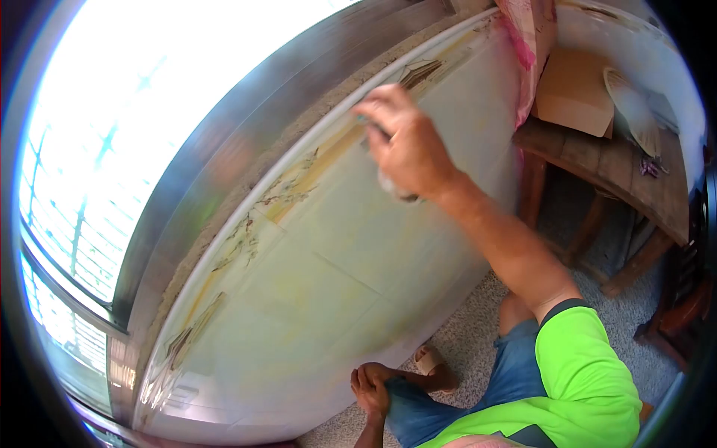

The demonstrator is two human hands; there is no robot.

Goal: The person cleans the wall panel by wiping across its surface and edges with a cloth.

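Observation:
My right hand [411, 145] is raised in front of the pale wall panel [336, 261], close to its upper edge. Its fingers are pinched around a small dark object, blurred by motion and too unclear to name. Something whitish with a dark edge [396, 188] shows below the palm. Brown and yellow marks [287, 187] run along the panel near the pale rim. Lower down, my left hand [367, 390] rests on my bent knee with its fingers laid over it, holding nothing.
A bright barred window [97, 164] with a metal frame [194, 164] lies at the left. On the right stands a wooden table [590, 153] bearing a cardboard box [575, 93], a hand fan [633, 112] and a small purple item [651, 167]. Dark wooden furniture [683, 299] stands beyond the speckled floor [478, 313].

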